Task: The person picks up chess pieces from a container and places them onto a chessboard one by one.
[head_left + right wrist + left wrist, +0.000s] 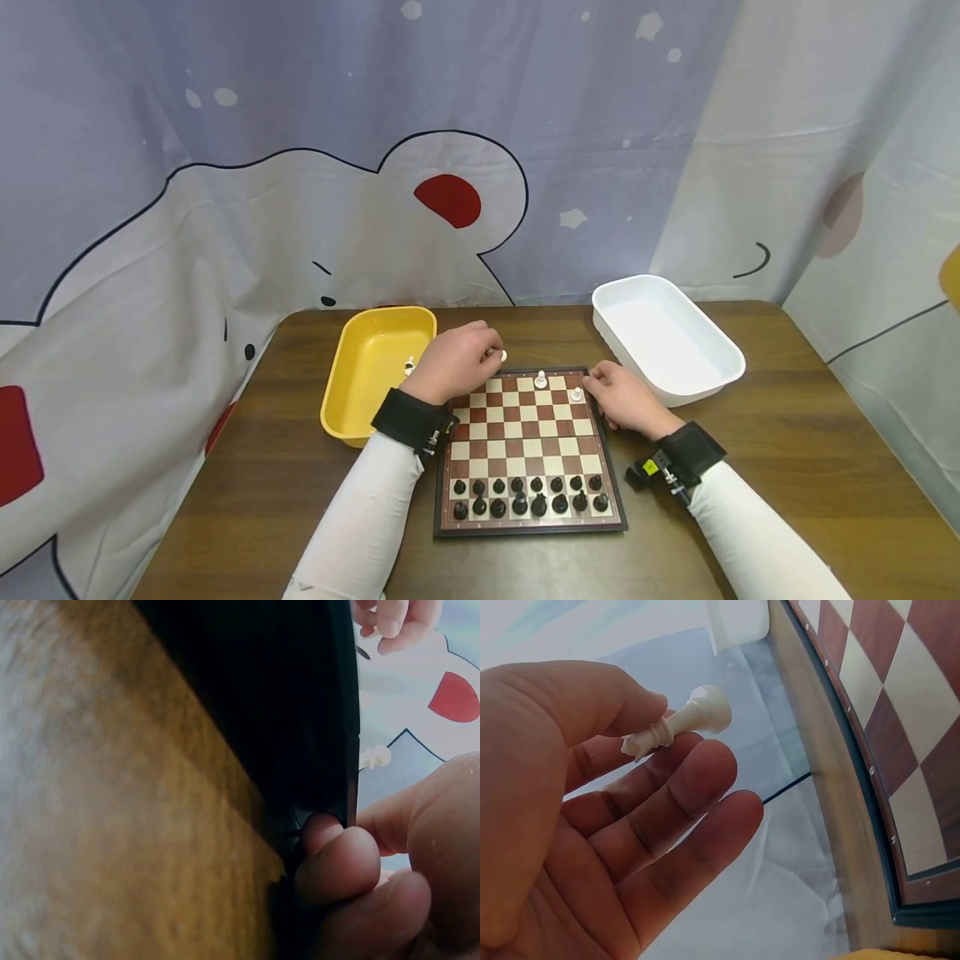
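Observation:
My left hand [459,360] is raised over the far left corner of the chessboard [522,428]. Between thumb and fingertips it pinches a white chess queen [676,724], its notched crown toward the palm and its round base pointing outward. At the board's far right corner, my right hand [621,395] grips the edge, thumb above and curled fingers [341,862] at the dark side. Two white chess pieces stand near that corner, one on the back row [540,380] and a pawn-like one [577,394] before it. Two rows of black chess pieces [519,503] line the near side.
Left of the board is a yellow tray [341,367] with white chess pieces [409,364] visible in it, partly hidden by my left hand. A white tray [667,333] stands at the back right. A patterned curtain [300,225] hangs behind the wooden table [247,492].

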Demonstrator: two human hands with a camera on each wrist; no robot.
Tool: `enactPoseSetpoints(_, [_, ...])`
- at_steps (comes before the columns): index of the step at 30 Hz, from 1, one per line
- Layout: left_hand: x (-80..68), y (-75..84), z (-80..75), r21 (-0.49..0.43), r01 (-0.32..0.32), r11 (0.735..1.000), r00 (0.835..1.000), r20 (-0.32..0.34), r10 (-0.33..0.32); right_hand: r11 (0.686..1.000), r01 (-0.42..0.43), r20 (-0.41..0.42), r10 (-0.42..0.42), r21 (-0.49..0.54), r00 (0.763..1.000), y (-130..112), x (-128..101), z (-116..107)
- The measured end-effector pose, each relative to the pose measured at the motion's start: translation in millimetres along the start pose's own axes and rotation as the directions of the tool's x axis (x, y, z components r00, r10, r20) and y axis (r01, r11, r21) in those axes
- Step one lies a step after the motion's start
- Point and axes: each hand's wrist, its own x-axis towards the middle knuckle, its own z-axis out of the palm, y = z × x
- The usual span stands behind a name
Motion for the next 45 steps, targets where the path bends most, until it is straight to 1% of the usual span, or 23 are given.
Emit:
enactPoseSetpoints(6, [1.3,2.0,4.4,0.022,-0.014,1.000,0.999,0.033,0.013,1.000,0.001,-0.004,-0.001,-0.006,1.000,0.1,0.8,-0.1])
enactPoseSetpoints(10, [1.9,3.1,6.8,0.035,-0.009,0.999,0.999,0.048,0.008,1.000,-0.002,-0.003,0.002,-0.005,1.000,0.2,1.1,0.0])
enactPoseSetpoints(14, [2.7,4.9,8.5,0.034,0.010,0.999,0.998,0.067,-0.012,1.000,-0.003,-0.002,0.003,-0.006,1.000,0.4,1.1,0.1])
enactPoseSetpoints(18, [3.2,5.5,9.3,0.031,0.027,0.999,0.997,0.070,-0.029,1.000,0.006,-0.006,-0.006,-0.009,1.000,0.6,0.9,-0.3])
enactPoseSetpoints(28, [3.5,2.9,9.7,0.038,-0.002,0.999,0.999,0.033,0.001,1.000,0.011,-0.007,-0.011,-0.009,1.000,-0.1,-0.1,-0.8])
enactPoseSetpoints(40, [2.6,1.9,9.4,0.011,0.010,1.000,0.999,-0.031,-0.010,1.000,0.007,-0.006,-0.007,-0.012,1.000,0.3,0.7,-0.2])
enactPoseSetpoints(45, [3.4,2.4,10.1,0.013,-0.009,1.000,0.999,-0.043,0.009,1.000,0.009,-0.008,-0.009,-0.013,1.000,0.5,0.9,-0.2])
